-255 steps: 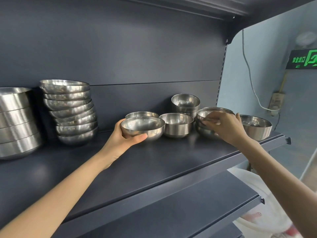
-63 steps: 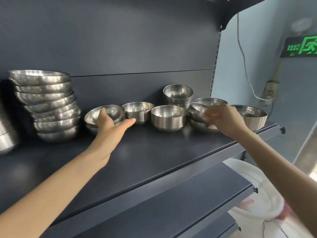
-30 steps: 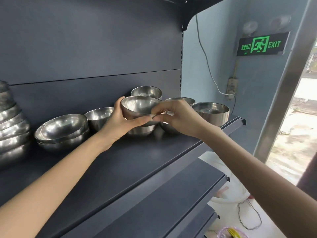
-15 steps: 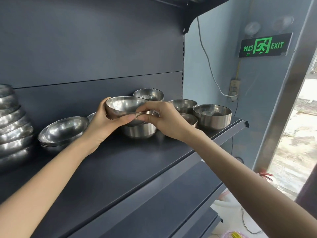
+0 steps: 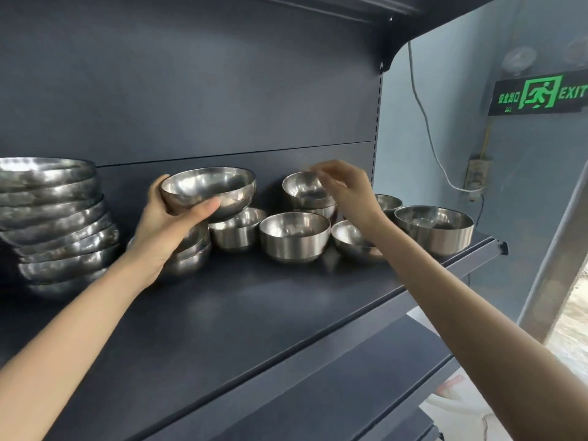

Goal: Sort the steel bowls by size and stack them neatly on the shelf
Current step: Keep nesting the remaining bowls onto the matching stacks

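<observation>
Grips a shallow round steel bowl (image 5: pixel 206 189) in the left hand (image 5: pixel 165 230) above a short stack (image 5: pixel 191 261) on the dark grey shelf (image 5: pixel 254 307), reaches the empty, loosely spread right hand (image 5: pixel 350 192) toward loose small bowls (image 5: pixel 294 233): roughly midway, tall stack (image 5: pixel 54 224) apparently done.

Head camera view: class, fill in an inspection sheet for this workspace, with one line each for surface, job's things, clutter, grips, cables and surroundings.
Surface: dark shelf, with bowls along the back.
Job's things: tall bowl stack at left; short stack beside it; loose bowls further right, among them a small bowl sitting in another.
Clutter: nothing seen.
Grips: left hand grips the held bowl above the short stack; right hand is blurred, fingers loose near the small bowl, holding nothing.
Cables: white cable runs down the wall to a wall box.
Surroundings: lit exit sign; lower shelf.
</observation>
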Tool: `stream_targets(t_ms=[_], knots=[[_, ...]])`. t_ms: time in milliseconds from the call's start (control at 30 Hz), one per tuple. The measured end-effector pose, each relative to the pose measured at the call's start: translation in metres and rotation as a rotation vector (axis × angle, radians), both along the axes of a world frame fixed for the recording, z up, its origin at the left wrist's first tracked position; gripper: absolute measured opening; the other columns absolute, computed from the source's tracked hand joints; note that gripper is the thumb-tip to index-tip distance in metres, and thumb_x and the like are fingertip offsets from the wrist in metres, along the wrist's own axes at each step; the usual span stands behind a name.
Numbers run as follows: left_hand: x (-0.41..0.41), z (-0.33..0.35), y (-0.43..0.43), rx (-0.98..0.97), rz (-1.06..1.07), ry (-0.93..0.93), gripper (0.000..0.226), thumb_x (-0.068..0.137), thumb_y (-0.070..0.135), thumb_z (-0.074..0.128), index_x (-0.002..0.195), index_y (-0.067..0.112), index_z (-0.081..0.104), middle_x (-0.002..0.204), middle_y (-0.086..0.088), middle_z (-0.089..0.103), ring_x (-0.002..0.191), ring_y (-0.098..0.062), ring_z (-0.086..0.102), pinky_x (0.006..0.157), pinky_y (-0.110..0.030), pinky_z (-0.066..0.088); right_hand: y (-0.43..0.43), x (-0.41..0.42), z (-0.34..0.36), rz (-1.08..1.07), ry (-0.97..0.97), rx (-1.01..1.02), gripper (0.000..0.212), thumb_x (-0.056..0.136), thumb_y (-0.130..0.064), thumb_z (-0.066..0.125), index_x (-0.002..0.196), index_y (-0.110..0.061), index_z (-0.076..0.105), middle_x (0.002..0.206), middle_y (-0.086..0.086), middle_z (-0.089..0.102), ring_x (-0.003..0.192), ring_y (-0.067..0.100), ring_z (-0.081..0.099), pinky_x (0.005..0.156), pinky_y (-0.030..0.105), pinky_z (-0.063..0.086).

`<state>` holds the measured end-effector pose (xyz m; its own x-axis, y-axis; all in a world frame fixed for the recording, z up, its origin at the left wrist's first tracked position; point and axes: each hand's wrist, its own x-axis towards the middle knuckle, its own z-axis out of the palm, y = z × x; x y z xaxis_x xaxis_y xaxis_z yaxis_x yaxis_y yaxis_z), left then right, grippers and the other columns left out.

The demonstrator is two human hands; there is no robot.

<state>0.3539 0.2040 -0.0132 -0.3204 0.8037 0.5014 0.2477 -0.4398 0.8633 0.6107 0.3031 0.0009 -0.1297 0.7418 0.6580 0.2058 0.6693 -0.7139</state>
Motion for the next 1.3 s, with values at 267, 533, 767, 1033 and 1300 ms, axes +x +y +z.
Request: stream_targets(t_ms=[267,533,767,1033,1300], knots=[[-0.026,-0.006,-0.014,-0.029,0.146,-0.025,0.133,0.037,0.063,0.079,0.149,0.024,0.019,0.132,0.011,0.054,0.125,-0.007,0.048,0.114,-0.033,0.032,0.031,-0.014,-0.005,-0.084,-0.084,-0.147,0.021,0.092,-0.005,0.051,0.099,-0.014,0.068,0.100,0.000,0.069,0.093,0.014,0.063,0.081,0.018,0.047],[-0.033,-0.009,-0.017,-0.050,0.223,-0.026,0.124,0.063,0.040,0.087,0.153,0.020,0.005,0.104,0.026,0.057,0.126,-0.007,0.047,0.114,-0.032,0.029,-0.006,-0.085,0.001,0.209,-0.301,-0.070,0.022,0.098,-0.018,0.053,0.112,-0.008,0.065,0.105,-0.003,0.065,0.095,0.005,0.056,0.082,0.011,0.041],[-0.042,-0.007,-0.020,-0.043,0.220,-0.080,0.130,0.040,0.064,0.080,0.148,0.023,0.019,0.132,0.011,0.051,0.122,-0.007,0.052,0.110,-0.034,0.038,-0.038,-0.141,-0.004,0.585,-0.186,-0.247,0.034,0.098,-0.029,0.052,0.129,-0.018,0.046,0.116,-0.013,0.059,0.106,-0.007,0.057,0.087,0.010,0.045],[-0.056,-0.002,-0.032,-0.236,0.145,0.112,0.131,0.053,0.078,0.073,0.152,0.018,0.012,0.149,0.003,0.036,0.137,-0.010,0.034,0.114,-0.029,0.027,-0.020,-0.155,-0.017,0.583,-0.140,-0.269,0.077,0.086,-0.017,0.068,0.149,-0.013,0.023,0.125,-0.004,0.053,0.124,0.009,0.050,0.090,0.013,0.047],[-0.064,0.000,-0.037,-0.357,0.181,0.305,0.044,0.074,0.041,0.079,0.095,0.032,0.041,0.093,0.020,0.052,0.087,0.004,0.051,0.068,-0.013,0.037,-0.010,-0.157,-0.037,0.557,-0.303,-0.271,0.104,0.070,-0.037,0.079,0.150,-0.014,0.018,0.137,-0.009,0.048,0.135,0.010,0.040,0.113,0.034,0.033]])
